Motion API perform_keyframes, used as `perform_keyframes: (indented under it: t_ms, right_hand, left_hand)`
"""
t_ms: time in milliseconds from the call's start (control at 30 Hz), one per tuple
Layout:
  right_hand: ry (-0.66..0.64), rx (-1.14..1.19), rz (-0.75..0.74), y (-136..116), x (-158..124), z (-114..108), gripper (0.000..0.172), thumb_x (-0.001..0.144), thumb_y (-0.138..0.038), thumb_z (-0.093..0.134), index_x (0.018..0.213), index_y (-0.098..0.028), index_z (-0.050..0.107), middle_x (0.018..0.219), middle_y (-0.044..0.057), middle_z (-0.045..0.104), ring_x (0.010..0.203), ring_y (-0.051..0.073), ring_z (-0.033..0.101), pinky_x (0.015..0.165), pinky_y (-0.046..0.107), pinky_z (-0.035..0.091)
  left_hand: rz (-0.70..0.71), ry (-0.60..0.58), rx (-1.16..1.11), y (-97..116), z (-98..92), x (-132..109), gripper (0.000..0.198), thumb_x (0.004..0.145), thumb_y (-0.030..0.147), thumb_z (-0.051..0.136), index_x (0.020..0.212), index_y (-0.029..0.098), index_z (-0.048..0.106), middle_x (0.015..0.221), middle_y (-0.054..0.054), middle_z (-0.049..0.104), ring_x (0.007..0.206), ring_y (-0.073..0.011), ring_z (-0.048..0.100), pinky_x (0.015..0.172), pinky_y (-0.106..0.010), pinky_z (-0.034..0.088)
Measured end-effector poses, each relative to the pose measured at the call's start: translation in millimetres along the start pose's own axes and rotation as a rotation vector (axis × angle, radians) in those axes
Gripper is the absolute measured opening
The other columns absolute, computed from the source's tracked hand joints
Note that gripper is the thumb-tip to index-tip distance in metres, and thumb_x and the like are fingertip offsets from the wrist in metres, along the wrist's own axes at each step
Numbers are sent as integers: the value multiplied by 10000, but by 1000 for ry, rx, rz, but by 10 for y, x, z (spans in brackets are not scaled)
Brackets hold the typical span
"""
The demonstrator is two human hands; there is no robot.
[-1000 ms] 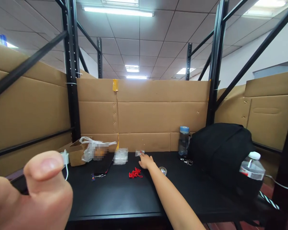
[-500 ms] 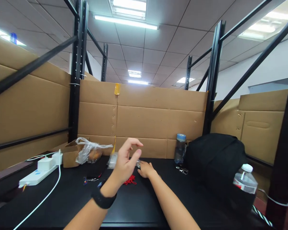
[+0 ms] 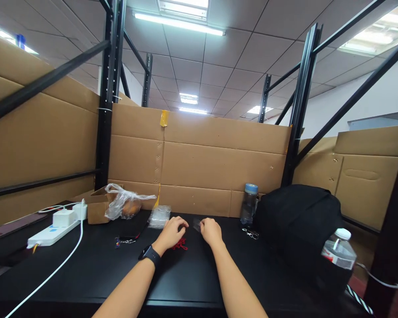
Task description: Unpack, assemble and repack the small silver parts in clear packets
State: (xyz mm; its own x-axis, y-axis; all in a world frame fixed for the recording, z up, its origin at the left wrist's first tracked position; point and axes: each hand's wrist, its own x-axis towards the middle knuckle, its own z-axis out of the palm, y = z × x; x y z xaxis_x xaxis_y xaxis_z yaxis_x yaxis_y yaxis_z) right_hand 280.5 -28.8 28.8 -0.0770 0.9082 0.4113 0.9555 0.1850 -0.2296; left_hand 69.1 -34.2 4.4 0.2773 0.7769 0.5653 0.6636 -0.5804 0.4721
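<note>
My right hand [image 3: 211, 231] pinches a small clear plastic bag [image 3: 196, 225] over the black tabletop. Facing it, a short gap away, my left hand [image 3: 171, 232] has its fingers curled and its thumb apart, with nothing seen between them. A dark watch is on the left wrist. Some red cord [image 3: 181, 243] lies on the table right beside the left hand, partly covered by it. Just behind that hand sits a stack of clear plastic bags [image 3: 159, 217].
At left are a white power strip [image 3: 49, 235] with a cable, a small cardboard box [image 3: 97, 210] and a tied plastic bag [image 3: 128, 205]. Metal clasps [image 3: 251, 233], a blue-lidded bottle [image 3: 249, 205] and a black backpack [image 3: 295, 229] stand at right. Cardboard walls [image 3: 199, 163] surround the table.
My left hand has come down from its raised position to near the tabletop, uncovering the stack of bags. My right hand has drawn slightly nearer with the small clear bag.
</note>
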Motion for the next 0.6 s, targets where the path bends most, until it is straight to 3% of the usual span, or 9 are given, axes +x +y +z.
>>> perform_keyframes:
  t_ms: [300,433,600]
  right_hand:
    - [55,209,119,209,98,-24,323,975,-348,460,998,-294,778,1130,61,762,1024,238,711,765,282,485]
    - [117,332,60,285,177,9,315,949,-322,493,955,-263,802,1208,46,738,1090,221,683,869,275,485]
    - [172,423,117,349,238,-16,320,917,-352,513,891,-284,825,1232,26,733,1175,263,641,970,375,443]
  left_hand:
    - [-36,-80,14,33,118,-16,280,853,205,577,1071,275,739,1149,-45,715,1122,-264,597,994,-416,403]
    - [-51,-70,15,52,72,-20,266,854,199,573,1056,259,736,1134,-48,711,1115,-261,596,998,-405,405]
    - [-77,-67,-4,66,37,-20,252,853,197,573,1031,260,740,1101,-27,720,1099,-236,607,986,-364,420]
